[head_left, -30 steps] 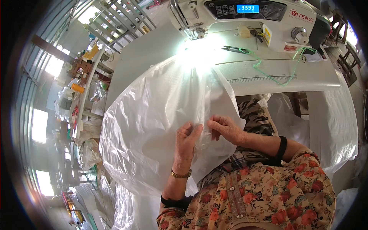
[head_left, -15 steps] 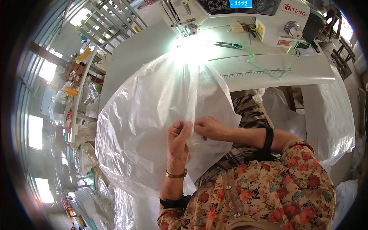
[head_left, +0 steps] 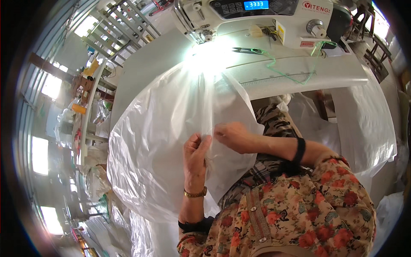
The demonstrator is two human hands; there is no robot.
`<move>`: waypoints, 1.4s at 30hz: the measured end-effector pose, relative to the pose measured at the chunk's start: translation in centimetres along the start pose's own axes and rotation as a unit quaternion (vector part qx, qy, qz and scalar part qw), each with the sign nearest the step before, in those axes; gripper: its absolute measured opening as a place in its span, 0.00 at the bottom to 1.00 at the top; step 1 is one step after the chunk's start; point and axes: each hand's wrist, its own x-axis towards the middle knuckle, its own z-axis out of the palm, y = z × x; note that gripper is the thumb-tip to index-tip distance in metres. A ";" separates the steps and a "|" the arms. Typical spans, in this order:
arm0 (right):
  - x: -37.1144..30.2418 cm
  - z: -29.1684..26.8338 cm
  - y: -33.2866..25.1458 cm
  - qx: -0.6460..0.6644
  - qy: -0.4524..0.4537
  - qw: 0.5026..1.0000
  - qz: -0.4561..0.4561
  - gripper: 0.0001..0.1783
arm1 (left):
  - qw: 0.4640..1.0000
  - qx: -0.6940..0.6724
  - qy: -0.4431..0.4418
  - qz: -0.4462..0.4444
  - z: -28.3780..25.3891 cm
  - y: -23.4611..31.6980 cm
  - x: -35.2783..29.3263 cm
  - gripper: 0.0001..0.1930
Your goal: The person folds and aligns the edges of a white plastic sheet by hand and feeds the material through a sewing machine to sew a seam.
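Note:
A large sheet of shiny, translucent white plastic (head_left: 150, 141) runs from under the sewing machine's (head_left: 274, 21) lit needle area down over the table's front edge towards my lap. A narrow fold stands up along its middle. My left hand (head_left: 196, 156) is closed, pinching this fold between thumb and fingers. Just to the right and slightly higher, my right hand (head_left: 235, 137) has its fingers curled with the tips at the same fold; they are a little blurred. Glare hides where the sheet meets the needle.
Dark thread snips (head_left: 247, 50) with a green cord (head_left: 295, 79) lie on the table (head_left: 145, 58) right of the needle. A ruler strip (head_left: 278, 79) runs near the front edge. More white plastic (head_left: 364, 124) hangs at the right. Shelves with cluttered goods (head_left: 83, 92) stand at the left.
My right hand has moved slightly up along the fold, while my left keeps its pinch. The whole view has shifted a little, with the machine now further left.

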 end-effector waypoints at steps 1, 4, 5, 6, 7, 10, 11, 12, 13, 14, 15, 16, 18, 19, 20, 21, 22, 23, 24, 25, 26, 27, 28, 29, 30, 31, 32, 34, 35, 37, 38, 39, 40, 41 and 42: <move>-1.1 -1.4 -0.7 -0.048 0.035 0.998 0.014 0.08 | 1.000 0.025 0.006 0.004 0.0 -0.1 0.1 0.03; -3.8 -4.0 0.7 -0.228 0.218 0.943 -0.102 0.11 | 0.995 0.084 -0.006 0.046 -0.1 -0.5 0.1 0.04; -4.5 -4.5 1.3 -0.229 0.212 0.944 -0.108 0.11 | 0.996 0.079 -0.001 0.049 0.2 -0.6 0.2 0.04; -5.0 -5.0 1.7 -0.234 0.237 0.941 -0.057 0.11 | 0.992 0.107 0.000 0.062 0.5 -0.7 0.3 0.06; -5.5 -5.3 2.0 -0.237 0.261 0.936 -0.005 0.11 | 0.988 0.135 0.002 0.073 0.7 -0.8 0.2 0.08; -7.2 -4.9 3.7 -0.162 0.202 0.956 0.141 0.10 | 0.988 0.124 -0.003 0.090 2.7 0.0 -0.1 0.11; -7.5 -4.6 3.6 -0.163 0.200 0.957 0.136 0.10 | 0.988 0.122 0.000 0.093 2.7 -0.3 -0.1 0.11; -7.7 -4.3 3.3 -0.179 0.176 0.959 0.129 0.09 | 0.983 0.150 -0.002 0.109 2.4 -0.9 0.1 0.12; -7.7 -4.2 3.1 -0.195 0.153 0.961 0.123 0.08 | 0.976 0.179 -0.006 0.122 2.5 -1.1 0.3 0.14; -7.5 -4.2 2.8 -0.196 0.151 0.962 0.120 0.08 | 0.976 0.181 -0.008 0.121 2.5 -1.0 0.3 0.13; -7.2 -4.2 2.3 -0.165 0.156 0.972 0.065 0.07 | 0.976 0.180 -0.004 0.124 2.7 -0.8 0.2 0.13; -6.9 -4.3 1.5 -0.134 0.160 0.978 0.012 0.07 | 0.973 0.196 -0.003 0.122 2.8 -0.7 0.1 0.14; -6.2 -4.7 -1.0 -0.054 0.132 0.990 -0.009 0.06 | 0.970 0.211 0.000 0.120 3.1 -0.1 0.1 0.14; -5.8 -5.1 -2.8 0.028 0.106 0.994 -0.028 0.06 | 0.964 0.236 -0.001 0.120 3.3 0.5 -0.1 0.13; -5.2 -5.7 -4.8 0.058 0.065 0.996 0.008 0.08 | 0.958 0.262 -0.001 0.118 3.3 0.8 -0.2 0.12; -4.9 -5.7 -5.6 0.059 0.062 0.996 0.007 0.08 | 0.958 0.261 0.002 0.117 3.2 0.6 -0.3 0.12; -4.6 -5.7 -6.1 0.047 0.047 0.998 -0.011 0.09 | 0.955 0.261 -0.007 0.140 3.2 0.4 -0.2 0.11; -4.3 -5.7 -6.6 0.036 0.033 0.998 -0.028 0.09 | 0.952 0.260 -0.016 0.163 3.1 0.2 -0.1 0.10; -4.1 -5.9 -7.2 0.010 -0.003 1.000 -0.022 0.08 | 0.952 0.260 -0.014 0.163 2.9 0.2 -0.1 0.10; -4.2 -5.7 -7.1 0.011 -0.002 1.000 -0.021 0.08 | 0.945 0.277 -0.024 0.172 2.9 0.3 0.0 0.08; -4.3 -5.3 -7.0 0.004 -0.021 0.999 -0.047 0.08 | 0.938 0.293 -0.034 0.181 2.8 0.3 0.0 0.07; -4.4 -4.9 -6.9 -0.003 -0.039 0.997 -0.072 0.08 | 0.938 0.293 -0.034 0.180 2.6 0.1 0.0 0.07; -4.5 -4.7 -7.0 -0.003 -0.039 0.997 -0.071 0.08 | 0.931 0.308 -0.037 0.190 2.3 -0.1 0.2 0.07; -4.5 -4.5 -7.1 -0.017 -0.045 0.993 -0.106 0.08 | 0.924 0.323 -0.040 0.200 2.2 -0.2 0.2 0.06; -4.5 -4.3 -7.1 -0.030 -0.051 0.988 -0.141 0.09 | 0.924 0.323 -0.042 0.200 2.1 -0.2 0.2 0.06; -4.5 -4.2 -7.1 -0.030 -0.049 0.989 -0.137 0.09 | 0.928 0.314 -0.036 0.196 2.2 -0.1 0.1 0.07; -4.4 -4.1 -7.2 -0.043 -0.076 0.986 -0.144 0.09 | 0.932 0.305 -0.030 0.192 2.2 0.0 -0.1 0.07; -4.3 -3.7 -7.0 -0.057 -0.101 0.982 -0.147 0.08 | 0.940 0.303 -0.023 0.156 2.3 1.1 -0.6 0.08; -4.1 -3.4 -6.8 -0.072 -0.102 0.975 -0.186 0.08 | 0.946 0.301 -0.013 0.123 2.3 1.4 -0.7 0.09; -3.8 -3.7 -6.6 -0.087 -0.100 0.966 -0.220 0.08 | 0.956 0.267 -0.036 0.119 1.6 0.3 -0.3 0.09; -3.4 -4.4 -6.7 -0.078 -0.118 0.967 -0.211 0.08 | 0.957 0.260 -0.018 0.127 1.4 0.0 -0.2 0.09; -2.8 -5.1 -6.6 -0.070 -0.134 0.968 -0.203 0.09 | 0.958 0.253 -0.001 0.135 1.1 -0.1 -0.2 0.10; -2.3 -5.2 -5.8 0.024 -0.026 0.991 -0.129 0.10 | 0.920 0.341 0.017 0.191 0.4 0.5 0.0 0.08; -1.7 -5.2 -4.6 0.115 0.085 0.988 -0.055 0.11 | 0.920 0.342 0.005 0.192 0.0 1.4 -0.1 0.08; -0.8 -5.2 -3.0 0.162 0.179 0.970 0.040 0.13 | 0.910 0.365 0.010 0.196 -0.2 2.7 -0.5 0.08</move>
